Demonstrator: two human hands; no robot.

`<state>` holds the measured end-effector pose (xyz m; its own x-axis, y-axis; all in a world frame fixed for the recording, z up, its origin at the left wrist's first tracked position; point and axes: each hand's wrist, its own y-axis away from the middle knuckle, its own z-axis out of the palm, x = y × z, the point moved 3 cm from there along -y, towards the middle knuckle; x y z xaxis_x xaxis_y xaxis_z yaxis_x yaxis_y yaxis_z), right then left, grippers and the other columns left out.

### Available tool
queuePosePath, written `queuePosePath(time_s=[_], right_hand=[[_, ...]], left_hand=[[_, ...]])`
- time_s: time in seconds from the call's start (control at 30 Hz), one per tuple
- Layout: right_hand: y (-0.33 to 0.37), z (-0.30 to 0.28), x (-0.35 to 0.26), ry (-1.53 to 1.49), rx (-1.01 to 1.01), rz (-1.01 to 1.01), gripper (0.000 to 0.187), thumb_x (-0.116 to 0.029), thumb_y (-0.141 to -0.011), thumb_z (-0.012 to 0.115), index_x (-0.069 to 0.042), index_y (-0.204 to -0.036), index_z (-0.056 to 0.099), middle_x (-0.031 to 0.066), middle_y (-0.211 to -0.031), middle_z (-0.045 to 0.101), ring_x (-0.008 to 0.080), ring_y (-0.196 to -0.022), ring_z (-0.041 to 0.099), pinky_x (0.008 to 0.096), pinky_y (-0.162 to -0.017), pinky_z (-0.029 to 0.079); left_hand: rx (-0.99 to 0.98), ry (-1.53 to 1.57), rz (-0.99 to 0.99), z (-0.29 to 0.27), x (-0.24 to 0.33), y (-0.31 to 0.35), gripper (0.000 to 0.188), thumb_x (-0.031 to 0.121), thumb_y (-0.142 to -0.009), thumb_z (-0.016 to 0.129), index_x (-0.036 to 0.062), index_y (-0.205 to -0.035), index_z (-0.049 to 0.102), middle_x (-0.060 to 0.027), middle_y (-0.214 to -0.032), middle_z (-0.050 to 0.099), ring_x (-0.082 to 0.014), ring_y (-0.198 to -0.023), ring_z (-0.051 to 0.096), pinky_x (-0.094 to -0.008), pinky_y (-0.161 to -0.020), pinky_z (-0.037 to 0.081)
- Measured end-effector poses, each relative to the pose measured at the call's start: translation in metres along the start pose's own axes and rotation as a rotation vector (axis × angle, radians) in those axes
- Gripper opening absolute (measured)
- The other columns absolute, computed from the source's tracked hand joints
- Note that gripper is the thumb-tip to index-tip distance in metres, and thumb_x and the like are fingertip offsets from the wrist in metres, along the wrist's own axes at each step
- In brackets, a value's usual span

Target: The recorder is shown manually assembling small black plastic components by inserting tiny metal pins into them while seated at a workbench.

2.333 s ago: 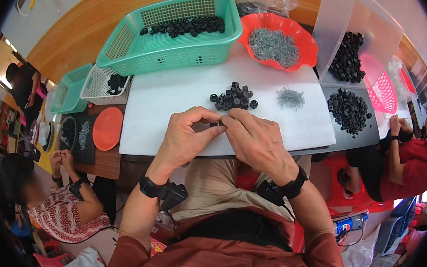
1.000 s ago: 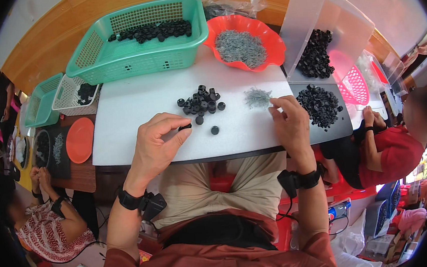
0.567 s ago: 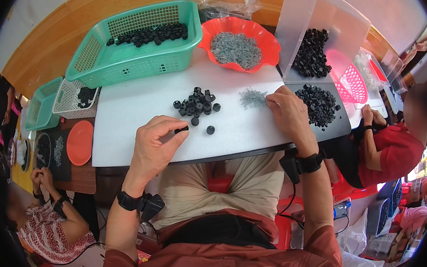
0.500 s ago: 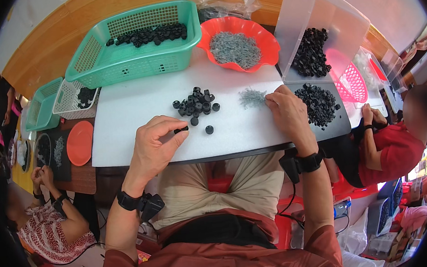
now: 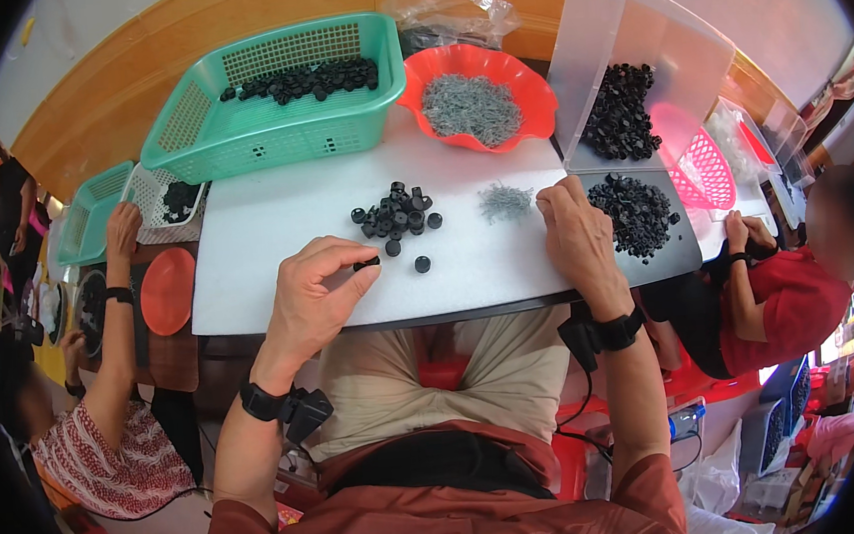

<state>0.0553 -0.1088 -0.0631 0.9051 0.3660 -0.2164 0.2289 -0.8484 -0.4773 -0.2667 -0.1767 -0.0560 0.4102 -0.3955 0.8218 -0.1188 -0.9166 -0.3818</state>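
Note:
My left hand (image 5: 323, 285) pinches a small round black knob (image 5: 367, 264) between thumb and forefinger, above the front of the white work mat (image 5: 256, 265). Beyond it lies a heap of similar black knobs (image 5: 395, 212), with one loose knob (image 5: 423, 264) closer to me. Just right of a small pile of thin grey screw-like pieces (image 5: 505, 202), my right hand (image 5: 580, 235) is curled with its fingertips together. Whatever those fingers may hold is too small to make out. A heap of small black parts (image 5: 632, 216) lies beside that hand on a dark board.
At the back stand a green basket (image 5: 268, 157) of black parts and a red scalloped bowl (image 5: 533, 88) of grey pieces. A clear bin (image 5: 572, 75) tips toward the board. One co-worker's hand (image 5: 124, 229) is at a white basket (image 5: 149, 206); another person in red sits right.
My right hand has drawn slightly away from the grey pile. My left hand keeps its pinch on the knob. At left, a co-worker's arm has reached up to the white basket.

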Motion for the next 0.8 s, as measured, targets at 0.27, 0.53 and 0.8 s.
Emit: queuePosePath(time_s=[0.27,0.53,0.8], right_hand=[[0.016,-0.03,-0.029,-0.491,0.139,0.022,0.004,-0.003,-0.096,0.063,-0.002,-0.1,0.065,0.0131,-0.094,0.061,0.0279,-0.077,0.06,0.0344,-0.07,0.049],[0.034,-0.019,-0.109,-0.786,0.022,-0.102,0.008,0.001,-0.095,0.066,-0.001,-0.103,0.066,0.0123,-0.094,0.059,0.0258,-0.079,0.059,0.0335,-0.07,0.049],[0.038,-0.008,-0.13,-0.805,0.007,-0.163,0.012,-0.001,-0.095,0.067,-0.001,-0.107,0.065,0.0144,-0.098,0.06,0.0303,-0.074,0.063,0.0368,-0.063,0.052]], left_hand=[[0.072,-0.13,0.131,0.005,0.006,0.001,0.019,0.002,-0.08,0.08,0.0008,-0.098,0.073,-0.0106,-0.097,0.074,-0.0219,-0.09,0.07,-0.0324,-0.083,0.054],[0.086,-0.204,0.181,0.018,0.019,0.006,0.032,0.003,-0.077,0.082,0.004,-0.103,0.065,-0.0077,-0.096,0.071,-0.021,-0.089,0.071,-0.0326,-0.08,0.056],[0.058,-0.216,0.32,0.025,0.024,0.013,0.04,0.001,-0.076,0.083,0.0032,-0.109,0.06,-0.0107,-0.099,0.07,-0.023,-0.089,0.071,-0.0335,-0.077,0.059]])
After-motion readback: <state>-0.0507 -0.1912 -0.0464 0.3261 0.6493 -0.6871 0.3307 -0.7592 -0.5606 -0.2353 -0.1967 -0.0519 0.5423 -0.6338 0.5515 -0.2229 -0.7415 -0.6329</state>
